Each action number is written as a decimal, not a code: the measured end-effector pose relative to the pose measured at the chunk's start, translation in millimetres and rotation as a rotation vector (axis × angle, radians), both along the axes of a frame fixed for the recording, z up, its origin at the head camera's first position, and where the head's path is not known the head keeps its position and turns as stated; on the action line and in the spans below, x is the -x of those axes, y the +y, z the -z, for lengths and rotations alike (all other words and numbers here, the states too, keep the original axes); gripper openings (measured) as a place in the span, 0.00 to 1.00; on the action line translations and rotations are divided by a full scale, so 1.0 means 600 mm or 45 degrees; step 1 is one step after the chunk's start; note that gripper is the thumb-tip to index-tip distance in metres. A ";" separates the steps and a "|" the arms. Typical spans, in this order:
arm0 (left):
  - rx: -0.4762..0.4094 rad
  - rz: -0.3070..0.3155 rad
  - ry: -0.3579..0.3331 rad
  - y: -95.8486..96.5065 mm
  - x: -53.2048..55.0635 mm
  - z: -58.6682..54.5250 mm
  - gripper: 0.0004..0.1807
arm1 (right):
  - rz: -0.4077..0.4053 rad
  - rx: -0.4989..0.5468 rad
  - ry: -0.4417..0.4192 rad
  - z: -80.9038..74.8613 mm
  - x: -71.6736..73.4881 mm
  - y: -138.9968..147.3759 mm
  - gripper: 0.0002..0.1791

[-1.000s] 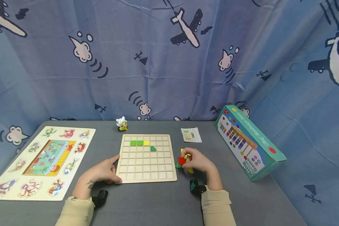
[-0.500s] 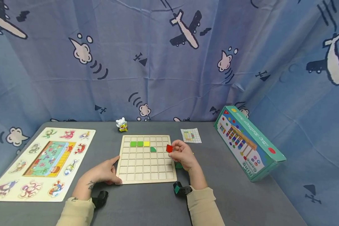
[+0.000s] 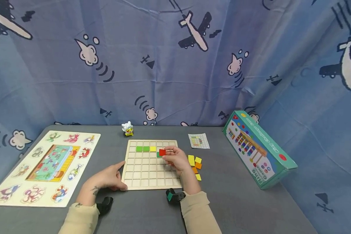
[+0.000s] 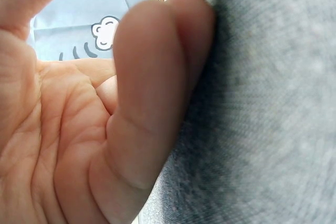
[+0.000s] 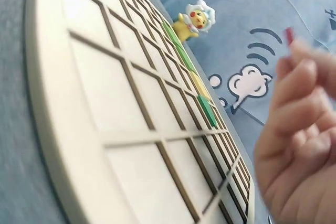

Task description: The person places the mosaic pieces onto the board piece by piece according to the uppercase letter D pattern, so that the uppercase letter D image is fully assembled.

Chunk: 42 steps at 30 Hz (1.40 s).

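Observation:
A square wooden grid board (image 3: 145,175) lies on the table in the head view. My left hand (image 3: 108,177) rests at its left side, index finger at the edge and thumb by the near left corner. Two light green square tiles (image 3: 142,148) and a yellow square tile (image 3: 153,148) sit in a row near the far side. Below that row is a dark green tile (image 3: 158,155), partly covered. Between thumb and fingertips, my right hand (image 3: 176,161) pinches a red square tile (image 3: 162,152) above the board. In the right wrist view the red tile (image 5: 289,36) is blurred.
Loose yellow and orange tiles (image 3: 198,166) lie right of the board. Behind them is a small printed grid card (image 3: 199,141). A green game box (image 3: 258,149) stands at far right, a sea-animal puzzle board (image 3: 35,152) lies left, and a small figurine (image 3: 127,128) stands behind the board.
My right hand has carried the red tile left from the loose tiles to over the board near the dark green tile. The left hand stays at the board's edge.

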<state>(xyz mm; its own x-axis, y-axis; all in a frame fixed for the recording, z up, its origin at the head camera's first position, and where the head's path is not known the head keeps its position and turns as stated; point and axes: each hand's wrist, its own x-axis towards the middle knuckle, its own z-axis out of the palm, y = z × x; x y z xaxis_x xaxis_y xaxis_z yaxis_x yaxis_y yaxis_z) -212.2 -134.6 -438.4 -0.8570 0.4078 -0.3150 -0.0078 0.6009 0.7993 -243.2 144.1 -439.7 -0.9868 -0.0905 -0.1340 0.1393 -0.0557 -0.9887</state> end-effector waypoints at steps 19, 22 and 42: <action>-0.013 -0.007 0.001 0.000 0.001 0.002 0.60 | 0.131 -0.539 -0.126 -0.005 0.007 -0.034 0.17; -0.007 0.007 0.009 0.000 0.002 0.001 0.60 | 0.140 -0.567 -0.140 -0.004 0.009 -0.034 0.17; -0.003 0.003 0.013 0.000 0.001 -0.002 0.61 | 0.118 -0.859 -0.146 -0.005 0.014 -0.042 0.14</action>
